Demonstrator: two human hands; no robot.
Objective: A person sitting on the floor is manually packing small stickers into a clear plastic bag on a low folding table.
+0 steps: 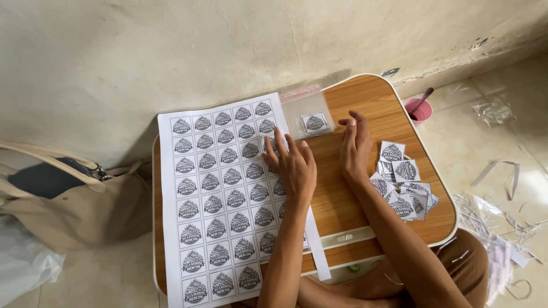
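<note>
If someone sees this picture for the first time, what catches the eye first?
First, the big white sheet of printed black-and-white labels, covering the left side of the small wooden table. The left hand rests flat on its right edge. Right of the right hand lies a pile of cut labels.

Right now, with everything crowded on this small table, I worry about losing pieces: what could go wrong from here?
The pile of cut square paper labels lies close to the rounded wooden table's edge; the right hand beside it could sweep some onto the scrap-littered floor. The uncut white printed label sheet overhangs the near edge and might slide once the left hand lifts. The small clear plastic bag could slip off behind.
</note>
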